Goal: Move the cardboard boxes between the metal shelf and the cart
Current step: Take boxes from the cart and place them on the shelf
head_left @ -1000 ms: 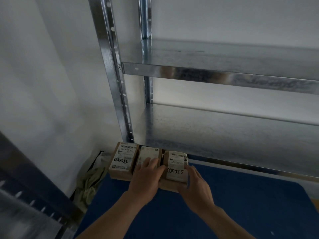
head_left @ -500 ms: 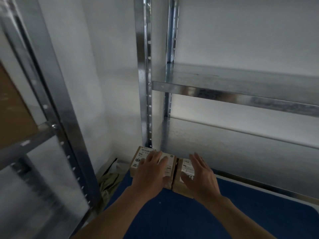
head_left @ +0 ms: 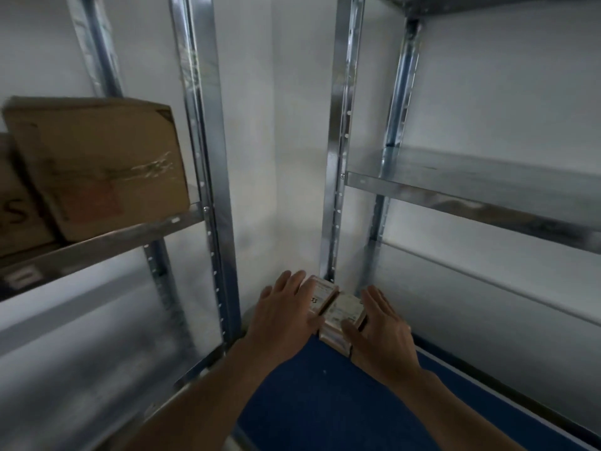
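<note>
At the bottom of the frame, two bare forearms reach up and inward over the cart (head_left: 325, 405), whose blue deck fills the lower middle. Just past the wrists, the left hand (head_left: 286, 317) lies flat, fingers straight and spread, over the left side of the small cardboard boxes (head_left: 344, 312). The right hand (head_left: 382, 330) is flat too, fingers straight along their right side, thumb laid across the near corner. Both hands are open, palms in, with the boxes sandwiched between them. The boxes sit on the far left corner of the blue deck, a little below centre frame. They're packed side by side with white printed labels facing up, and there's handwriting on one that I can't read. Right behind them, the upright post of the metal shelf (head_left: 461, 190) rises at centre right, and its galvanised levels run off to the right edge. In the left half, a second shelf unit (head_left: 201, 157) carries a large brown carton (head_left: 97, 164) at upper left. Another box (head_left: 16, 209) sits beside it at the frame's edge. The white wall (head_left: 286, 125) closes the corner behind.
</note>
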A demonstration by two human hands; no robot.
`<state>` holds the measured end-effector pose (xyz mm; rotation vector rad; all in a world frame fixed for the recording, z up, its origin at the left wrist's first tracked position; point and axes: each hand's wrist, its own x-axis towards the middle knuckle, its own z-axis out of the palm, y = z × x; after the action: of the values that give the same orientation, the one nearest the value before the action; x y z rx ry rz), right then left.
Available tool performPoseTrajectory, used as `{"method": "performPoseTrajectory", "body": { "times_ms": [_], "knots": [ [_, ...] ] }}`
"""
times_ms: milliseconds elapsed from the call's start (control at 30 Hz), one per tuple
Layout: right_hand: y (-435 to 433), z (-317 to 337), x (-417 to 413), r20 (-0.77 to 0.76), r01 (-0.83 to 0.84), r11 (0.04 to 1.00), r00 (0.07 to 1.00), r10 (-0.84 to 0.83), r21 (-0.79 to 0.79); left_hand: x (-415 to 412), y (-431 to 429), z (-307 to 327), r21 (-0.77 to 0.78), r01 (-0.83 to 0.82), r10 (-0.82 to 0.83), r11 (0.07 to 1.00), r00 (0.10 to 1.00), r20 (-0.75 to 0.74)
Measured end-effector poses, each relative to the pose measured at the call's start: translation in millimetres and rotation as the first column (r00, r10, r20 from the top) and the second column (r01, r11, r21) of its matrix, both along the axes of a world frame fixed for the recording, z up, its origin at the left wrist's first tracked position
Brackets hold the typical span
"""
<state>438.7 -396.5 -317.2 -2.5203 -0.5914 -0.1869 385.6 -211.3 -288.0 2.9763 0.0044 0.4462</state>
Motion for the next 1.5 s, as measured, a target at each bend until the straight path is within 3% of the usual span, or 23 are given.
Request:
{"method": "performPoseTrajectory", "body": {
  "times_ms": [433,800,1000,1133,1500],
  "knots": [
    [37,38,-41,0.113,-0.289,0.951,0.954,0.277,0.108,-92,6,45,0.042,-0.271,0.267,0.962,0.960,0.090],
    [132,105,-125,0.336,-0.560,0.800,0.812,0.477,0.218,-204,64,100,0.072,-0.466,0.440,0.882,0.868,0.231],
    [181,138,-186,0.420,-0.670,0.694,0.728,0.542,0.264,-285,100,124,0.078,-0.512,0.451,0.855,0.810,0.374],
    [218,152,-224,0.398,-0.685,0.672,0.721,0.567,0.283,-336,124,138,0.067,-0.543,0.468,0.837,0.774,0.426],
    [296,194,-327,0.581,-0.834,0.483,0.538,0.610,0.266,-459,185,182,0.104,-0.610,0.462,0.786,0.690,0.557]
  ]
}}
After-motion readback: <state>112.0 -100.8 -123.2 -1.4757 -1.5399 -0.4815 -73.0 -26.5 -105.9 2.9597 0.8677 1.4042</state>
